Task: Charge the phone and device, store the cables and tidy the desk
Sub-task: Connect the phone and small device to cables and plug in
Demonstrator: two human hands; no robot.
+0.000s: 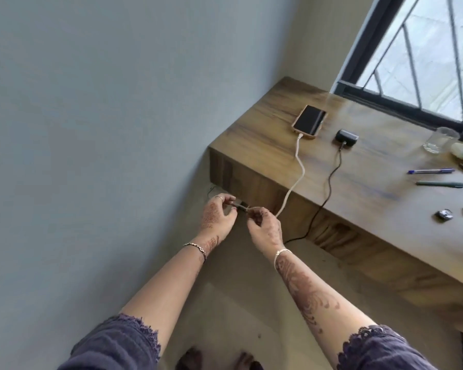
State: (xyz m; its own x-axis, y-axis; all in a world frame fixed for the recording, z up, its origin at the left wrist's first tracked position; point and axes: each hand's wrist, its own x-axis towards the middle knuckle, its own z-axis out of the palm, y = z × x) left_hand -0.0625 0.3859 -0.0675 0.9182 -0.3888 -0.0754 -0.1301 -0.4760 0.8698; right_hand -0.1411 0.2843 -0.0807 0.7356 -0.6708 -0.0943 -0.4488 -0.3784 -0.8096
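Both hands low at frame centre: left hand [216,214] pinching a dark adapter [53,206]... Both sets of fingers narrowed, just below frame centre: left hand [216,214] pinching a small dark plug [239,206], right hand [263,228] gripping the white cable [300,166] beside it. Phone [309,120] and device [346,137] already cabled, upper right on the desk [265,134]; powering, cable storing and loose pens [430,171] seemingly left.

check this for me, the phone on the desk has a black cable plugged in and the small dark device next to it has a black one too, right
Not quite. In the head view the phone has a white cable plugged into it, not a black one. It runs off the desk edge toward the right hand. The small dark device beside it does have a black cable.
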